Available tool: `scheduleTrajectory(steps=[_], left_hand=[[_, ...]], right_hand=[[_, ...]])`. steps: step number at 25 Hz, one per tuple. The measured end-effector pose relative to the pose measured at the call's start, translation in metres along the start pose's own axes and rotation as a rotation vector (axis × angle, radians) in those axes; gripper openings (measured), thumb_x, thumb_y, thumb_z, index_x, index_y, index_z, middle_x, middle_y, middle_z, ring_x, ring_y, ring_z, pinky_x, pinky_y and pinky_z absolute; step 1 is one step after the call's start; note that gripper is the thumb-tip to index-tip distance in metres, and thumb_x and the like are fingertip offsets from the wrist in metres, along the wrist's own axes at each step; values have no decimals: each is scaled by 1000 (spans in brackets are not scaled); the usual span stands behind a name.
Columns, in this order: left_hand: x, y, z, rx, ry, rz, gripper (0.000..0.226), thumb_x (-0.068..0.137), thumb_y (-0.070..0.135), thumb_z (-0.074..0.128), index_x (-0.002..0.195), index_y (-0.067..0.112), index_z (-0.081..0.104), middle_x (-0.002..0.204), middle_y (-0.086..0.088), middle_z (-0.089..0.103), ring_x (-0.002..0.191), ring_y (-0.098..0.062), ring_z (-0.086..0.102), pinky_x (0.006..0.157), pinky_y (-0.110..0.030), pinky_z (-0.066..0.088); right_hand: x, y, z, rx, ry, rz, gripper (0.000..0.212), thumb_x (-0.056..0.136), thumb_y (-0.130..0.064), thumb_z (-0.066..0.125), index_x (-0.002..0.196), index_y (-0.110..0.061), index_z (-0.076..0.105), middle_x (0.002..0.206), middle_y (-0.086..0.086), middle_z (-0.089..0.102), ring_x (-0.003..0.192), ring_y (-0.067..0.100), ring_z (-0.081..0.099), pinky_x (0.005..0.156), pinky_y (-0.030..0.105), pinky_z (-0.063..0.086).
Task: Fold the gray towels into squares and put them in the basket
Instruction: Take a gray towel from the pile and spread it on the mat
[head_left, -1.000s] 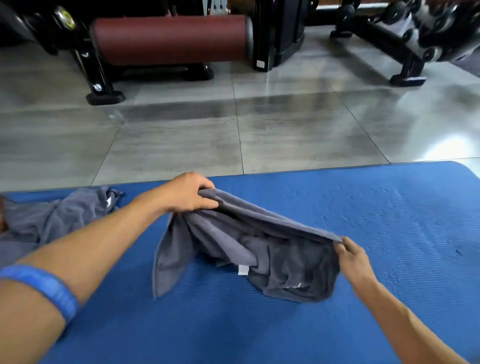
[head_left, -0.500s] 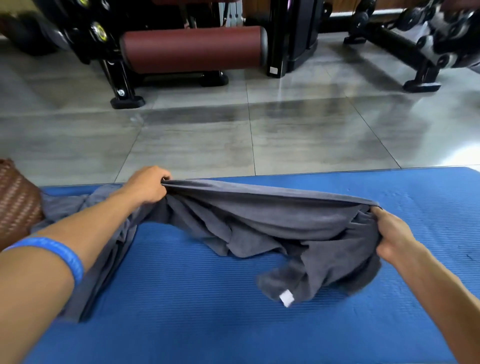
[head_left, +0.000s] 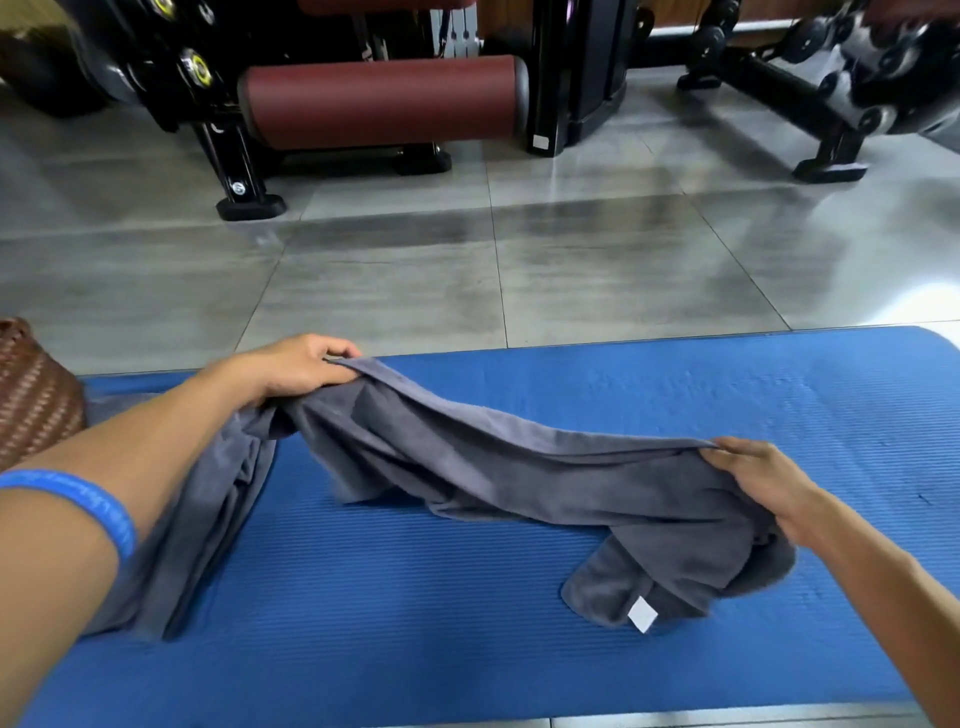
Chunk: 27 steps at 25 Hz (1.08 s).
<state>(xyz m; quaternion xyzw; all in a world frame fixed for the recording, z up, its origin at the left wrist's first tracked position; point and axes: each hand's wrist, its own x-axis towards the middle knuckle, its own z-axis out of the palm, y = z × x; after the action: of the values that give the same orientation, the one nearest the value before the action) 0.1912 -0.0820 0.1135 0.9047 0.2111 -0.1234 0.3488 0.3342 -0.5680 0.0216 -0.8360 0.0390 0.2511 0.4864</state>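
Since a moment ago we have pulled our hands wider apart, so the gray towel (head_left: 519, 467) hangs more stretched out between them. Our left hand (head_left: 296, 369) pinches one end of its top edge, our right hand (head_left: 763, 478) grips the other — the rest sags onto the blue mat (head_left: 675, 384) below, tag corner beneath the right hand. No fold is made yet, we judge. The basket (head_left: 31, 389) sits just left of the left forearm — nothing seen going in.
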Motion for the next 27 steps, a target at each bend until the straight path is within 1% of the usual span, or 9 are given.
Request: scheduleTrajectory(steps=[4, 8, 11, 13, 15, 18, 20, 24, 27], left_hand=[[0, -4, 7, 202, -350, -59, 25, 73, 54, 73, 86, 33, 73, 88, 8, 74, 85, -14, 68, 87, -36, 52], [9, -14, 15, 853, -22, -105, 49, 88, 59, 56, 61, 18, 56, 65, 5, 59, 66, -19, 55, 63, -29, 43], [8, -15, 15, 1001, -45, -226, 12, 87, 32, 56, 82, 23, 63, 96, 0, 64, 89, -23, 61, 74, -29, 48], [8, -15, 20, 1074, -11, -159, 37, 83, 26, 57, 120, 34, 58, 120, 2, 56, 108, -22, 58, 80, -30, 46], [9, 5, 39, 899, 6, 61, 59, 82, 42, 64, 137, 38, 44, 132, 9, 50, 115, -15, 54, 90, -31, 46], [-6, 63, 94, 346, -331, 325, 77, 64, 63, 74, 133, 46, 44, 131, 28, 50, 117, 6, 49, 97, -20, 42], [-19, 90, 131, 42, -413, 378, 70, 66, 60, 78, 128, 38, 53, 124, 25, 58, 115, 8, 53, 97, -19, 44], [-20, 96, 159, -177, 29, 377, 39, 70, 41, 82, 94, 27, 54, 90, 10, 64, 81, -13, 62, 76, -34, 52], [-15, 97, 147, -184, 286, 310, 42, 72, 34, 81, 98, 28, 48, 98, 10, 57, 78, -16, 61, 76, -34, 50]], right_hand=[[-14, -12, -13, -135, -275, 156, 11, 94, -11, 64, 93, -6, 73, 89, 9, 77, 81, 21, 71, 67, 25, 57], [5, -10, -23, -410, -111, 34, 14, 93, -19, 65, 89, -7, 73, 94, 13, 73, 95, 27, 67, 86, 37, 50], [4, -22, -23, -473, 127, -113, 19, 91, -19, 66, 74, -14, 70, 76, 5, 67, 76, 17, 59, 65, 27, 42], [-7, -42, -15, -385, 143, -249, 24, 91, -17, 65, 68, -12, 66, 67, 5, 59, 65, 18, 49, 59, 30, 37], [-28, -68, 5, -208, -40, -394, 33, 93, -19, 65, 62, -12, 57, 61, 1, 47, 60, 14, 41, 55, 27, 33], [-58, -105, 46, -93, -236, -556, 29, 96, -21, 63, 69, -11, 63, 61, -8, 54, 59, 3, 47, 56, 15, 39], [-62, -123, 62, 39, -249, -588, 23, 96, -20, 63, 80, -5, 69, 71, 0, 62, 68, 7, 55, 65, 22, 45], [-67, -135, 62, 258, -312, -502, 29, 96, -20, 61, 75, -1, 65, 74, 11, 59, 70, 19, 53, 68, 31, 44], [-76, -133, 57, 351, -383, -416, 28, 96, -19, 60, 72, -7, 62, 71, 9, 59, 65, 16, 54, 62, 25, 46]])
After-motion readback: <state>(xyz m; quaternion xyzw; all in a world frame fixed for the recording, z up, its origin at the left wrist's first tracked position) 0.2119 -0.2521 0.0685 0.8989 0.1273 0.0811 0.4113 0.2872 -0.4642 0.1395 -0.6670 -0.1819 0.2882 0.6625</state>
